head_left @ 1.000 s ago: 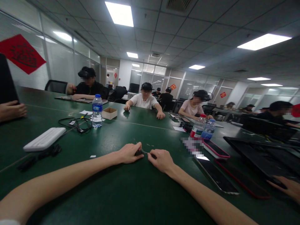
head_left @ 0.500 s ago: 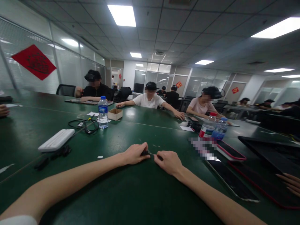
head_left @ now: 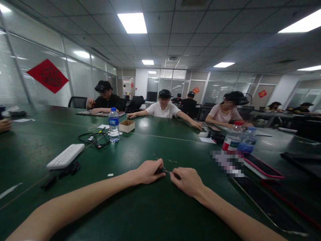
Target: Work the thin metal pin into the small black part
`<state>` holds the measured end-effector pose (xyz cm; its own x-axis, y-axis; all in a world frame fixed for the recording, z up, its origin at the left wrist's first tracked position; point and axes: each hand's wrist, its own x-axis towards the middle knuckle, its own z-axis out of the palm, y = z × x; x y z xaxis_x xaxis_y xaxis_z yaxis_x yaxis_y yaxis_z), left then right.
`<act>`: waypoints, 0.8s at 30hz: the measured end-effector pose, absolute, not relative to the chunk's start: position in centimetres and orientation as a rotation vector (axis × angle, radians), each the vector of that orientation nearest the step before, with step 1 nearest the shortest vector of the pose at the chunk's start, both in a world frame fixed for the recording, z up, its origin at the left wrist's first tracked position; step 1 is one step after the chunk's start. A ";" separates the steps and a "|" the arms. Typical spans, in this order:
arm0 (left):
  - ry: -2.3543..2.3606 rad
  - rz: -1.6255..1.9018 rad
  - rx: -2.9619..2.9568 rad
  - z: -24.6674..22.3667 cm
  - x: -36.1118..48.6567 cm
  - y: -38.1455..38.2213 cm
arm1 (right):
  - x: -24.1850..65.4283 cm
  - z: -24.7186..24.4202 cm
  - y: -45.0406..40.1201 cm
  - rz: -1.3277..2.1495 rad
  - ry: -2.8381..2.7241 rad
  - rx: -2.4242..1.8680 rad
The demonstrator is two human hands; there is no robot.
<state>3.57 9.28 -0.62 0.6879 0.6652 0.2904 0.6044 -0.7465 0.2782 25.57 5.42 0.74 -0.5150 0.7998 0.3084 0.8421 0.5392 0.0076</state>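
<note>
Near the middle of the green table point(head_left: 140, 207), my left hand point(head_left: 149, 171) is closed around a small black object point(head_left: 159, 171). A thin, light-coloured piece sticks out of it toward the right. Just to the right, my right hand point(head_left: 187, 180) is closed, thumb and fingers pressed together near the tip of that thin piece. A dark bit shows between its fingers, too small to name. A narrow gap separates the two hands. Both rest low over the tabletop.
Left: a white power bank point(head_left: 65, 156), black cables point(head_left: 96, 139), a water bottle point(head_left: 114, 125) and an open box point(head_left: 127, 126). Right: two bottles point(head_left: 232, 136), a red-edged phone point(head_left: 263, 165) and a dark tablet point(head_left: 267, 202). Several people sit around the tables.
The view has shifted, so the scene sits slightly lower, with the right-hand objects farther right. Both hands keep their closed pose. The fingers at the far right edge have gone from view.
</note>
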 end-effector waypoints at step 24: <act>1.082 0.557 2.698 -1.1 3.8 9.2 | 25.4 1.1 4.8 -0.182 -2.502 -1.381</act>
